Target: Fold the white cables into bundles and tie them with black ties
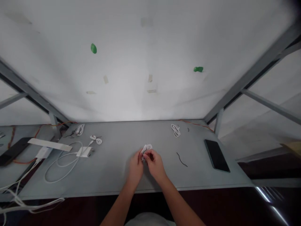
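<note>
My left hand (135, 166) and my right hand (154, 163) meet near the middle of the grey table (113, 171). Together they pinch a small coiled white cable (147, 147), with a thin black wire or tie showing among the loops. My fingers hide part of the coil. A short black wire (181, 159) lies to the right of my right hand, apart from it. Beyond that hand rests another bundled white cable (175, 130).
A black smartphone (216, 155) lies at the table's right. At the left are a looped white cable (62, 163), a white charger (84, 152), small white coils (96, 139), and a white strip (50, 144). Grey metal framing and a white panel stand behind.
</note>
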{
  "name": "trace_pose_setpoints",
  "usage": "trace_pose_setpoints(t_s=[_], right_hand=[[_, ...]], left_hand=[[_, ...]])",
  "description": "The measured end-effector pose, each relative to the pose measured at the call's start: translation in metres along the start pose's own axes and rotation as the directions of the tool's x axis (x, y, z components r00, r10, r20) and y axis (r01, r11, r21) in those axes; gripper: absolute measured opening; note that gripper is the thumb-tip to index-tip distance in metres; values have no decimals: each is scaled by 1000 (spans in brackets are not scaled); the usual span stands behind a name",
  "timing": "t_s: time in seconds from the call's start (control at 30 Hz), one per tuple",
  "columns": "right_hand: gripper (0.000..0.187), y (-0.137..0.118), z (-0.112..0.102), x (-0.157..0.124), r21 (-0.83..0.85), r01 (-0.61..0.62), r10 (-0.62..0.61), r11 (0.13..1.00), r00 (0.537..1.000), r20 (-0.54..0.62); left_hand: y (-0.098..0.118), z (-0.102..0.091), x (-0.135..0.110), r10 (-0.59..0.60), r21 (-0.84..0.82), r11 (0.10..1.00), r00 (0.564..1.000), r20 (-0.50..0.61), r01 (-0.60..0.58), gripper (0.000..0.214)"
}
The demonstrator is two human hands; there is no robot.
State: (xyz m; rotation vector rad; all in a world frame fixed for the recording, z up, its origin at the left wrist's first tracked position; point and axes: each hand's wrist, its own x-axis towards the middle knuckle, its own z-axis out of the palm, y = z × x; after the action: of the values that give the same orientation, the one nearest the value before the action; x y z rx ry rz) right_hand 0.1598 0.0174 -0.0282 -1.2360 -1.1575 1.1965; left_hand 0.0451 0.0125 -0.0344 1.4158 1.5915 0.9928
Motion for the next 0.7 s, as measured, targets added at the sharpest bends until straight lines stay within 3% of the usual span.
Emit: trace_pose_setpoints(t_s=[0.13, 0.3, 0.4, 0.47, 0.53, 0.6, 0.7], right_hand=[[14, 3, -2, 6, 0, -113, 113, 994, 993, 17], [18, 1, -8, 4, 113, -214, 204, 970, 974, 97], [22, -2, -13, 0, 180, -247, 225, 952, 965, 137], [23, -3, -15, -3, 202, -258, 235, 945, 963, 130], [25, 0, -16, -6, 250, -249, 245, 936, 968, 49], [27, 6, -17, -6, 319, -198, 248, 927, 960, -126], [29, 20, -16, -1, 386, -78, 238, 919, 891, -386]], left_hand=[[2, 3, -9, 46, 63, 997, 998, -37, -43, 31], [-9, 2, -8, 13, 81, 997, 1000, -9, -12, 23], [-19, 5, -3, -127, -98, 988, 991, -38, 123, 31], [-23, 9, -1, -245, -339, 912, 970, 0, 230, 39], [-25, 13, 0, -319, -569, 768, 946, 57, 293, 47], [-23, 16, 0, -353, -705, 646, 934, 63, 292, 50], [-16, 20, -4, -375, -787, 561, 926, 35, 257, 50]])
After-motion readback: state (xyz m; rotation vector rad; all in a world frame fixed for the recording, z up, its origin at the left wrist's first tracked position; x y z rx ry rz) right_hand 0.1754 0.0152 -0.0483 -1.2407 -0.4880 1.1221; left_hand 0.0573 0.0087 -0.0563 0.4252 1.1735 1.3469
